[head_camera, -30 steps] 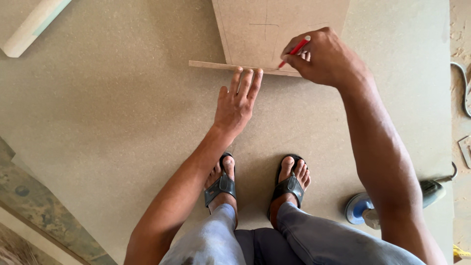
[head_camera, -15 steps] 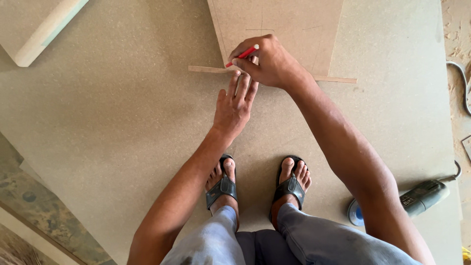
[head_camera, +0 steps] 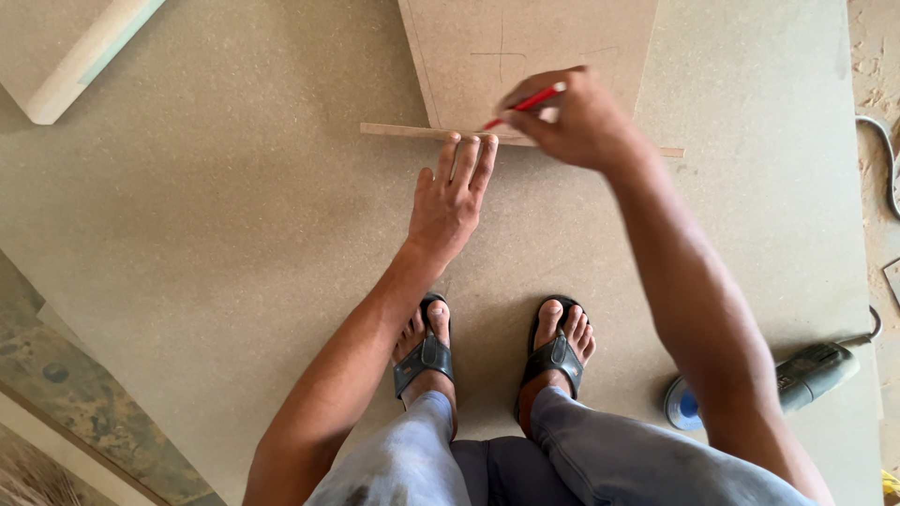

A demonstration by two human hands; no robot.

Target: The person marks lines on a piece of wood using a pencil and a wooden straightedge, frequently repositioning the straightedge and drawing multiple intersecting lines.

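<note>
Right grip [head_camera: 574, 117] closed around red pencil [head_camera: 523, 103], tip at wooden strip [head_camera: 403, 131] (left grip [head_camera: 452, 192] flat, fingers spread, holding nothing).

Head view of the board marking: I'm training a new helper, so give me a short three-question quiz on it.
1. True or false: the right hand holds a red pencil.
2. What do the left hand fingers press on? A) the thin wooden strip B) the power tool C) the rolled sheet
3. Where does the pencil tip rest relative to the strip?

Key
1. True.
2. A; the fingertips lie on the strip's near edge.
3. At the strip's far edge, on the smaller board that carries faint drawn lines.
</note>
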